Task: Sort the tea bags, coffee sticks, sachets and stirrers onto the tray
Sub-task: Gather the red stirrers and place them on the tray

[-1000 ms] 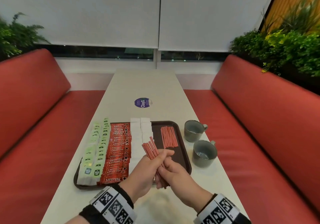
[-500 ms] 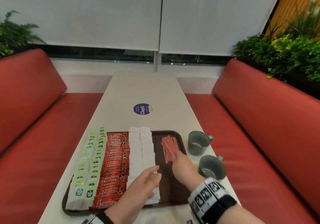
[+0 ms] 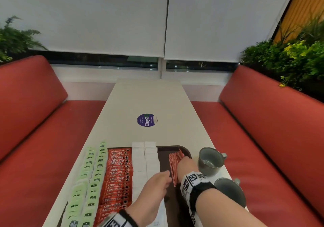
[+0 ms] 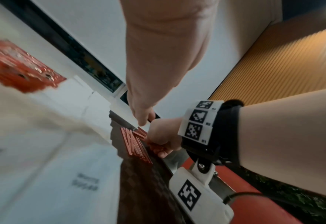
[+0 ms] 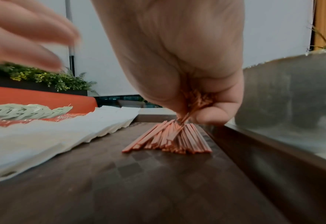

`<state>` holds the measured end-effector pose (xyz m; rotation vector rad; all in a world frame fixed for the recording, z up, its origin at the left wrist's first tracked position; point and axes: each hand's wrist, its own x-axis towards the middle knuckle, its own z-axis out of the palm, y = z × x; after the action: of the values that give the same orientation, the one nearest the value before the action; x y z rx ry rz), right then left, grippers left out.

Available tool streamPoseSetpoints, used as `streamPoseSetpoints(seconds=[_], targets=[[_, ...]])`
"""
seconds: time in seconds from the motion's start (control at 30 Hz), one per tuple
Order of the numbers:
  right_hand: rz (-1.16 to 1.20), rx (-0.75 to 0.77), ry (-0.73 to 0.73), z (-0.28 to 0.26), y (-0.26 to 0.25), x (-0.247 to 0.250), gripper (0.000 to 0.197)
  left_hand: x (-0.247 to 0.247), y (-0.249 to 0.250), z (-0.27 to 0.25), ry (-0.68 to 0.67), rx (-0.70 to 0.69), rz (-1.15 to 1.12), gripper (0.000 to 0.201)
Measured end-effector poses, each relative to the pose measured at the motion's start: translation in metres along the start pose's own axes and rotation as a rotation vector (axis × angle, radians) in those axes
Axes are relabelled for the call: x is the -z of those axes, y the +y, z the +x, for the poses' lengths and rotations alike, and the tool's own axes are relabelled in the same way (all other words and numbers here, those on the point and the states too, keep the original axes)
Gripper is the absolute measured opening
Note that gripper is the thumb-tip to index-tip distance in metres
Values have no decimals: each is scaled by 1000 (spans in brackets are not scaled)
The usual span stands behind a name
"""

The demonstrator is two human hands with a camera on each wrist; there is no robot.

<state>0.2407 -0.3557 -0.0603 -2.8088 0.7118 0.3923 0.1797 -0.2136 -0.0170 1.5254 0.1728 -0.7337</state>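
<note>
Head view: right hand [image 3: 185, 164] pinches stirrers [image 3: 174, 165] above tray [image 3: 185, 151].

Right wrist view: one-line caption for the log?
Right hand sets a pinched bundle onto the red stirrers on the brown tray.

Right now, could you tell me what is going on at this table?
A person is sorting drink supplies onto a brown tray. Green tea bags, red coffee sticks and white sachets lie in rows. The right hand grips a bunch of red stirrers, setting them down with those already on the tray. The left hand hovers open beside them. Two grey cups stand beside the tray.
</note>
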Motion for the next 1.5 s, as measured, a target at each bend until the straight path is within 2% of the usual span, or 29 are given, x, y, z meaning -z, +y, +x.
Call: streamPoseSetpoints(seconds=[0.07, 0.17, 0.33, 0.47, 0.67, 0.8, 0.93, 1.1, 1.2, 1.3, 1.4, 1.5], targets=[[-30, -17, -18, 3, 0, -1, 33, -14, 9, 14, -25, -4, -63, 45], [-86, 38, -21, 4, 3, -2, 35, -33, 15, 36, -47, 16, -117, 55], [-233, 238, 35, 3, 11, 1, 30, -50, 24, 61, 13, 87, -134, 70], [-256, 277, 122, 8, 16, -4, 27, -56, 27, 70, 52, 106, -93, 77], [-116, 191, -5, 20, 8, -13, 32, -59, 28, 84, 73, 116, -102, 80], [62, 146, -24, 24, 5, -18, 32, -57, 31, 84, 95, 113, -137, 75], [103, 94, -29, 26, 4, -19, 33, -54, 29, 87, 100, 110, -156, 73], [67, 133, 1, 20, 3, -17, 32, -50, 27, 90, 82, 83, -207, 78], [102, 167, 12, 6, 1, -3, 32, -49, 29, 88, 86, 57, -243, 77], [136, 213, 55, -29, 3, 34, 31, -47, 34, 78, 84, 12, -217, 72], [442, 288, 79, -83, 23, 57, 30, -44, 41, 66, 84, -80, -153, 59], [741, 317, 11, -142, 69, 47, 39, -41, 40, 57, 39, -173, -15, 49]])
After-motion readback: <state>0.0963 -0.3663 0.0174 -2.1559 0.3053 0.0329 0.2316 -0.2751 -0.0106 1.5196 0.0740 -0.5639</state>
